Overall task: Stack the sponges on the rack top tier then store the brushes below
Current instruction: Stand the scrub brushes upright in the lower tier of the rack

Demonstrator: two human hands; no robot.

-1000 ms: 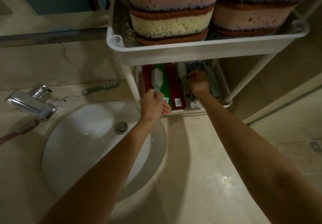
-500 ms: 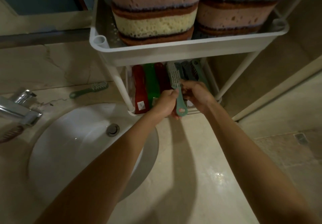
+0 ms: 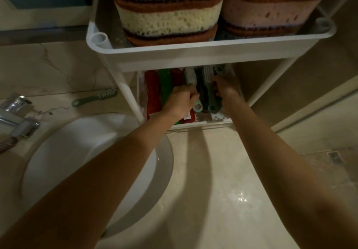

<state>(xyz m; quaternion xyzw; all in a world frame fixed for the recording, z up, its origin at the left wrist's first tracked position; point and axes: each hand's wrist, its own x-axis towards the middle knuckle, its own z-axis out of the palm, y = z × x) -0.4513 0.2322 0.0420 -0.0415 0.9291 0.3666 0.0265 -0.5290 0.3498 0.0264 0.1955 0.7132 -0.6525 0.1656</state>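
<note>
Two stacks of thick sponges (image 3: 168,19) fill the top tier (image 3: 193,55) of the white rack. In the lower tier (image 3: 205,123) lie red (image 3: 153,92) and green brushes (image 3: 164,84) on the left and several grey-green brushes (image 3: 213,101) on the right. My left hand (image 3: 180,101) is closed on the light teal brush (image 3: 197,106), its bristle head pointing into the tier. My right hand (image 3: 224,89) rests among the grey-green brushes, fingers curled on one handle. Another green brush (image 3: 95,97) lies on the counter left of the rack.
A white round basin (image 3: 81,163) sits under my left forearm, with a chrome tap (image 3: 15,117) at the far left. A reddish brush end (image 3: 5,145) shows at the left edge. The beige counter (image 3: 213,190) runs to a wall on the right.
My left hand carried the teal brush from the rack's left side across to the right and lowered it into the lower tier. My right hand stayed among the grey-green brushes.
</note>
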